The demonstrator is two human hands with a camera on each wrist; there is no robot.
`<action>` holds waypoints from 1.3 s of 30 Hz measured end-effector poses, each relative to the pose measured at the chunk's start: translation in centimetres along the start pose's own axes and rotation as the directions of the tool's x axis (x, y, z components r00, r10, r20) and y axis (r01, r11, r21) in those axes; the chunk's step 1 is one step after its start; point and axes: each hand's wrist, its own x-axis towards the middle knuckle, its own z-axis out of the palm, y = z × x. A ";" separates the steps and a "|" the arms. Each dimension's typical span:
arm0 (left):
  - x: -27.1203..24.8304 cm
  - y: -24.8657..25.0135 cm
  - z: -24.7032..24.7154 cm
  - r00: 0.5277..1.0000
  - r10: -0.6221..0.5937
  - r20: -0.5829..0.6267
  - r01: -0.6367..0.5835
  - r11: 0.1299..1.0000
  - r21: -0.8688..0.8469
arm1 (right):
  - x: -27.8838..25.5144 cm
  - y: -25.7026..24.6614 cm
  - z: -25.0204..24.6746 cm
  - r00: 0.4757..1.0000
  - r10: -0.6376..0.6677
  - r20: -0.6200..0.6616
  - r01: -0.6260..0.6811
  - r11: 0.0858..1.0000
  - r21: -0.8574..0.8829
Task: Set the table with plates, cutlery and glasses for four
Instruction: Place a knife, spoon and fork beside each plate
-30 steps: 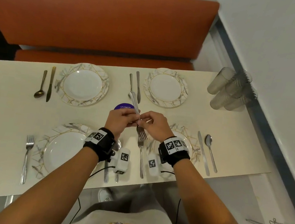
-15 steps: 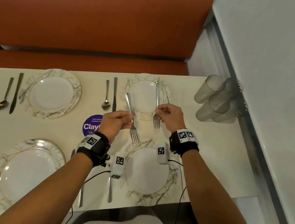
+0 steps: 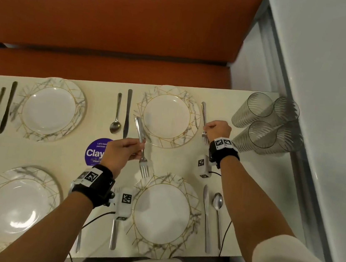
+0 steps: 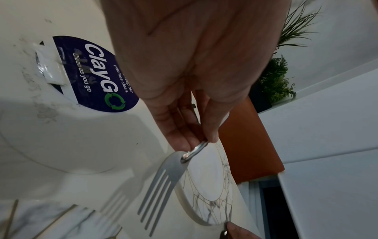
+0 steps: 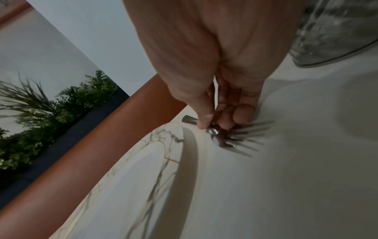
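Note:
Four marble-and-gold plates lie on the cream table (image 3: 70, 159). My right hand (image 3: 207, 128) pinches a fork (image 3: 203, 115) by its neck just right of the far right plate (image 3: 167, 117). Its tines (image 5: 237, 139) lie low over the table, pointing back toward me. My left hand (image 3: 138, 148) pinches a second fork (image 3: 142, 149) in the air between the far right plate and the near right plate (image 3: 161, 214), tines (image 4: 157, 194) pointing toward me. Several ribbed glasses (image 3: 264, 124) stand at the far right corner.
A spoon (image 3: 116, 115) and a knife (image 3: 127, 112) lie left of the far right plate. Another pair sits left of the far left plate (image 3: 48, 109). A knife (image 3: 206, 217) and a spoon (image 3: 217, 210) lie right of the near right plate. An orange bench (image 3: 116, 15) runs behind the table, and a wall stands at the right.
My right hand has carried its fork from over the far right plate to that plate's right side and lowered it. The left hand still holds its fork between the two right plates.

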 end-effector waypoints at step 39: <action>-0.7 -0.2 -3.2 0.999 -0.019 -0.029 0.016 0.995 -0.102 | -11.8 -9.1 7.5 0.894 -0.384 0.231 0.333 0.914 0.232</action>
